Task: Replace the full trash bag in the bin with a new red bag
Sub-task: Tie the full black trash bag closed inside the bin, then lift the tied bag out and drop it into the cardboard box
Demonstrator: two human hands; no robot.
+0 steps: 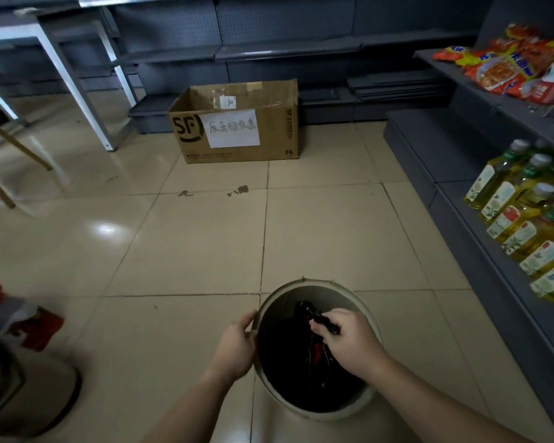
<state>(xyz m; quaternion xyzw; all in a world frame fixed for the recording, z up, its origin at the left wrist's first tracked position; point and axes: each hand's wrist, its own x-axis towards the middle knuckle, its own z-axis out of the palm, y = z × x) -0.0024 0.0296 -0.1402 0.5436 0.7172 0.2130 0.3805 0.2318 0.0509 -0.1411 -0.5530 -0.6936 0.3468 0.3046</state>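
Note:
A round beige bin (304,286) stands on the tiled floor at the bottom centre. Inside it lies a dark trash bag (288,362) with a gathered, knotted top; something red shows among the folds. My right hand (349,342) is over the bin, its fingers closed on the black knotted top of the bag. My left hand (237,345) grips the bin's left rim. Red plastic material (36,327) lies on the floor at the far left; I cannot tell whether it is a bag.
A cardboard box (237,123) with a handwritten paper label stands on the floor ahead. Grey shelving (461,187) on the right holds oil bottles (525,225) and snack packets (506,68). A white metal table leg (74,81) and a wooden leg stand at the left. Another rounded container (29,388) sits at the bottom left.

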